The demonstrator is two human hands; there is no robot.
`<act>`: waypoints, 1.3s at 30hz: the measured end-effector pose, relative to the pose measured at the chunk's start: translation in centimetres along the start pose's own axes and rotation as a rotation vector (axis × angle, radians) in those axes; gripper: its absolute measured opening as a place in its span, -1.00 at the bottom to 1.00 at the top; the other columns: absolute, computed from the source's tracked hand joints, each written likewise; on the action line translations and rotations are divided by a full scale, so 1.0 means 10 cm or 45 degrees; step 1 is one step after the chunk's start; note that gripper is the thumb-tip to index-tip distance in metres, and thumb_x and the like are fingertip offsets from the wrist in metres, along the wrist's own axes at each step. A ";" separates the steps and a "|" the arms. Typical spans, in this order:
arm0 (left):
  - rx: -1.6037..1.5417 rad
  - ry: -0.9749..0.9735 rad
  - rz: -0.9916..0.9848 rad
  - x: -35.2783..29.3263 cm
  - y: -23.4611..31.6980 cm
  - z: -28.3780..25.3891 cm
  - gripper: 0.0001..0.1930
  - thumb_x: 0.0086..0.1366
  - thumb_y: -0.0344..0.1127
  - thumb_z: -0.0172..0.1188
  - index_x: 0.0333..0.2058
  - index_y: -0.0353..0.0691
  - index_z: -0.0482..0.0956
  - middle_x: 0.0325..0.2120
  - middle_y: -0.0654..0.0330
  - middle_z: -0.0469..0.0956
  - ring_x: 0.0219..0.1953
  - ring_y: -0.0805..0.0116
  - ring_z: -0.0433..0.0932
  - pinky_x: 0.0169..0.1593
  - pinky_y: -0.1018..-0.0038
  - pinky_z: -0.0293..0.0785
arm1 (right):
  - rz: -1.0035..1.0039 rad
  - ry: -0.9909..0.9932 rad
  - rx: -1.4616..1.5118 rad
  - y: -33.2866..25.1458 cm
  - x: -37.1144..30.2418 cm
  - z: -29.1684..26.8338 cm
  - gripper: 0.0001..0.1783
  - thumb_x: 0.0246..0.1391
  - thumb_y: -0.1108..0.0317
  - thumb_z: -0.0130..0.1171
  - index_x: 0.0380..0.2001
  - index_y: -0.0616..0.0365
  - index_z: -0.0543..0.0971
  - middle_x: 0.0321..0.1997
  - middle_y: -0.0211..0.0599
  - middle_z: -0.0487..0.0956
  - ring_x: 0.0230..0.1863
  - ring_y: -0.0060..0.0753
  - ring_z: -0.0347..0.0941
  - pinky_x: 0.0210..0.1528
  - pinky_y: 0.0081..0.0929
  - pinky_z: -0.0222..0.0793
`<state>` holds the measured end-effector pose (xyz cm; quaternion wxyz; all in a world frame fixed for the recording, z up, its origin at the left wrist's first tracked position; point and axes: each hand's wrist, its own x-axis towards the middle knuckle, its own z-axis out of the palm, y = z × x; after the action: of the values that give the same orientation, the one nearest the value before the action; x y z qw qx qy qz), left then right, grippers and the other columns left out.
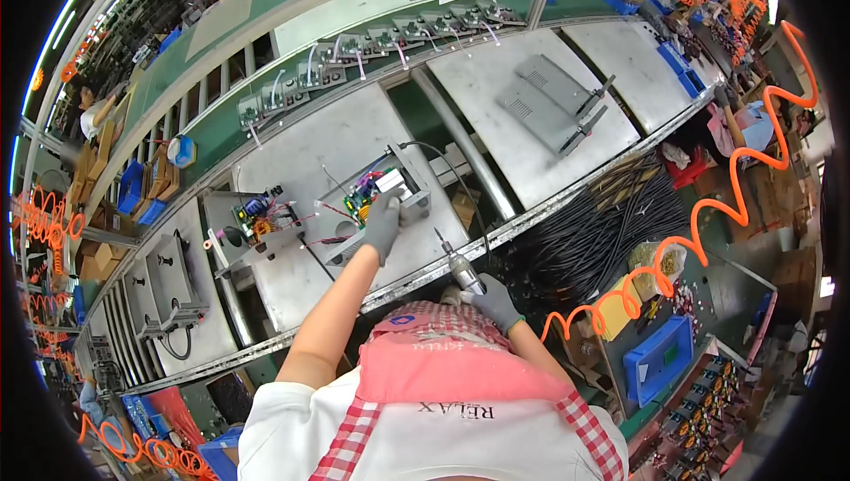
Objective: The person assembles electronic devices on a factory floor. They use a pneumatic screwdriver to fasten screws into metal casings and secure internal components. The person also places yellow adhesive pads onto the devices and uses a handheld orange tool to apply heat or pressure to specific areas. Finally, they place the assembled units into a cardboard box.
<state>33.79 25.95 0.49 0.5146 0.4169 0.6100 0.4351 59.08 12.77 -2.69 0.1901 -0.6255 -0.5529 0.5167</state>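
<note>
My left hand (383,228), in a grey glove, has its fingers bent over the near side of an open grey metal housing (418,205). Beside those fingers, inside the housing, sits a circuit board (360,199) with coloured components and a white block. My right hand (497,304), also gloved, is closed around a power screwdriver (462,269). The tool's thin bit points up and away from me, near the bench's front edge and apart from the housing. A second housing (257,231) with a similar board and loose wires lies just to the left.
Metal pallets (447,69) line the roller conveyor. A grey cover (551,105) lies on the right one, another metal housing (166,282) far left. Small boards (385,38) stand along the back. Black cables (602,224), an orange coiled hose (699,215) and a blue bin (658,359) are at right.
</note>
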 end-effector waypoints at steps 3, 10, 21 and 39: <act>0.625 0.139 0.338 0.50 -0.21 -0.08 -0.64 0.27 -0.16 -0.08 -0.13 -0.30 0.50 -0.34 -0.03 0.57 -0.34 0.18 0.54 -0.24 0.32 0.41 | 0.048 -0.070 -0.007 0.04 0.00 -0.01 -0.45 -0.22 -0.06 0.34 -0.29 0.17 0.52 -0.38 -0.16 0.57 -0.33 -0.34 0.50 -0.23 -0.40 0.36; 1.248 0.340 0.049 0.60 0.18 0.26 -0.59 0.25 0.01 -0.05 -0.05 -0.09 0.46 -0.28 -0.11 0.56 -0.22 -0.07 0.55 -0.14 0.15 0.44 | 0.053 -0.056 0.074 0.05 0.25 -0.08 -0.43 -0.21 -0.05 0.33 -0.29 0.23 0.52 -0.37 -0.15 0.57 -0.33 -0.35 0.49 -0.22 -0.39 0.37; 1.427 0.451 0.044 0.68 0.04 0.35 -0.65 0.14 -0.04 0.03 -0.19 -0.11 0.51 -0.44 -0.02 0.59 -0.33 0.00 0.59 -0.27 0.17 0.48 | 0.062 -0.043 0.160 0.17 0.55 0.05 -0.51 -0.22 0.03 0.37 -0.32 0.19 0.53 -0.45 -0.29 0.55 -0.44 -0.52 0.44 -0.34 -0.45 0.38; 1.481 0.374 0.028 0.73 0.14 0.37 -0.66 0.20 -0.04 -0.04 -0.21 -0.12 0.52 -0.46 0.01 0.59 -0.35 0.03 0.59 -0.30 0.17 0.48 | -0.089 -0.010 0.191 0.23 0.88 0.23 -0.56 -0.22 0.11 0.38 -0.38 0.20 0.49 -0.57 -0.38 0.45 -0.62 -0.61 0.32 -0.61 -0.56 0.28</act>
<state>36.67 33.70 -0.42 0.1077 0.5718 0.8085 0.0881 56.97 19.15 -9.28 0.2523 -0.5878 -0.5348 0.5522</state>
